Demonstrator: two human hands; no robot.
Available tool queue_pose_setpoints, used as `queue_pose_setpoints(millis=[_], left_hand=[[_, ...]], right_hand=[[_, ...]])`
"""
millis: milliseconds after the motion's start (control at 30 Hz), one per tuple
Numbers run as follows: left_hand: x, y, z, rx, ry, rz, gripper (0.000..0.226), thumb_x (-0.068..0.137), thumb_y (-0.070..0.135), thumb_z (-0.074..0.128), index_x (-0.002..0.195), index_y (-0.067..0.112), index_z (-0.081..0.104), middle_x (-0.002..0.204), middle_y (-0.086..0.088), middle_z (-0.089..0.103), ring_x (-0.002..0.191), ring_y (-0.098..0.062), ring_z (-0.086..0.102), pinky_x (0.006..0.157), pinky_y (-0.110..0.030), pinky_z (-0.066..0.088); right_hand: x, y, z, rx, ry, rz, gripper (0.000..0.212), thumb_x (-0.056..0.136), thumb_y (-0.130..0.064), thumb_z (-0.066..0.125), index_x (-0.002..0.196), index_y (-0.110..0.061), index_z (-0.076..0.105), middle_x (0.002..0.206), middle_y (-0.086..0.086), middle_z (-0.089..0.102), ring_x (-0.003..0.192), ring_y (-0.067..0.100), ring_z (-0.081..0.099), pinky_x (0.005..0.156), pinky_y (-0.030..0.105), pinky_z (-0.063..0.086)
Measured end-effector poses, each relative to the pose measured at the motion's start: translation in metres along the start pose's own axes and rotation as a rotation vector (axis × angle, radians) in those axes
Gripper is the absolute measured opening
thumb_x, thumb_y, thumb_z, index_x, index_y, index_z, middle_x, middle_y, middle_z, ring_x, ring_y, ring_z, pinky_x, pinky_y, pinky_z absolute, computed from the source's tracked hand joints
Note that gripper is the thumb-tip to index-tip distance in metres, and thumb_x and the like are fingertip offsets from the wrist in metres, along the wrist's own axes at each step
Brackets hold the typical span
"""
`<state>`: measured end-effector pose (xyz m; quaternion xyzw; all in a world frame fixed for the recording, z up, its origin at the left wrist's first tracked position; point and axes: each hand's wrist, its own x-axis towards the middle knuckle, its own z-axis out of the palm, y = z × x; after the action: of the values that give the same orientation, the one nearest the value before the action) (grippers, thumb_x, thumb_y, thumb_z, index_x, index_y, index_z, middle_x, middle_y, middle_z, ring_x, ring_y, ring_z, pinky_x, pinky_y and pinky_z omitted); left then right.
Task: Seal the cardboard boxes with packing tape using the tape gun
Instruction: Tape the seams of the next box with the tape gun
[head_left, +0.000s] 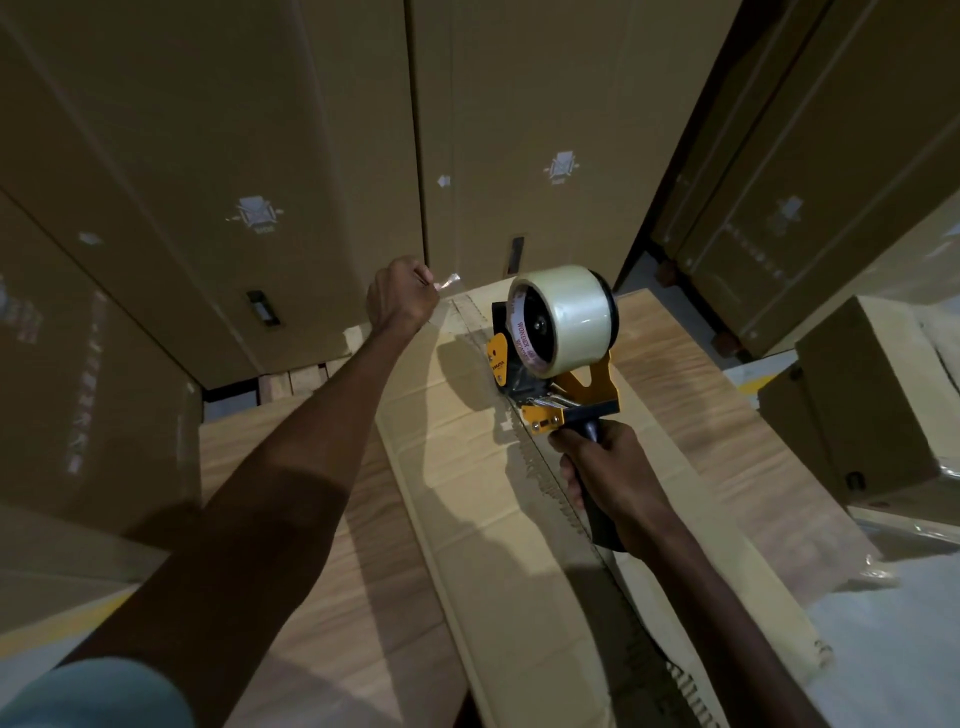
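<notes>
Head view: your right hand (610, 483) is wrapped around the black grip of the tape gun (553, 358), holding it nose-down on the box (467, 493) seam so the blade end sits on the cardboard. Left hand (400, 301) is fisted at the far end of the seam, pinching the free tape end (448, 283) — likely to anchor it over the far edge while you pull the gun back. Roll (574, 312) is clear, glossy, nearly full, with red print on its core; gun frame is yellow-orange metal. Box top is flat matte brown corrugated board, the centre seam running toward you with a rough, ragged edge, not yet taped on the near stretch. It lies on a wood-grain desk (322, 597). Tall cartons (311, 156) stand behind.
</notes>
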<state>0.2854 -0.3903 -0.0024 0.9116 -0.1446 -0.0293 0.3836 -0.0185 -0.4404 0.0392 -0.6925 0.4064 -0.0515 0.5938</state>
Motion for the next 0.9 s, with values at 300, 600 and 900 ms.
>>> queue_pose_setpoints(millis=[300,600,900], left_hand=[[-0.040,-0.001,-0.007,0.154,0.049,0.377,0.024,0.098,0.002,0.048,0.108,0.008,0.069,0.110,-0.014,0.069,0.097,-0.033,0.064,0.077,-0.040,0.052],[-0.051,-0.016,0.008,0.437,-0.286,0.560,0.064,0.101,0.042,0.013,0.140,0.001,0.045,0.141,-0.022,0.051,0.127,-0.037,0.049,0.104,-0.047,0.036],[-0.045,-0.016,0.003,0.497,-0.366,0.583,0.061,0.099,0.037,0.023,0.154,0.010,0.031,0.160,-0.010,0.035,0.143,-0.029,0.036,0.113,-0.046,0.028]], right_hand=[[0.003,0.005,-0.002,-0.052,-0.036,-0.006,0.020,0.098,-0.027,0.061,0.086,-0.010,0.063,0.064,0.001,0.064,0.052,0.013,0.058,0.060,0.034,0.049],[-0.002,-0.007,-0.003,-0.065,-0.151,0.007,0.022,0.101,-0.028,0.058,0.095,-0.009,0.067,0.069,0.006,0.073,0.061,0.021,0.071,0.057,0.028,0.054],[-0.009,0.007,-0.002,-0.058,-0.113,-0.042,0.029,0.099,-0.019,0.057,0.071,-0.012,0.053,0.050,0.001,0.051,0.044,0.017,0.046,0.044,0.027,0.039]])
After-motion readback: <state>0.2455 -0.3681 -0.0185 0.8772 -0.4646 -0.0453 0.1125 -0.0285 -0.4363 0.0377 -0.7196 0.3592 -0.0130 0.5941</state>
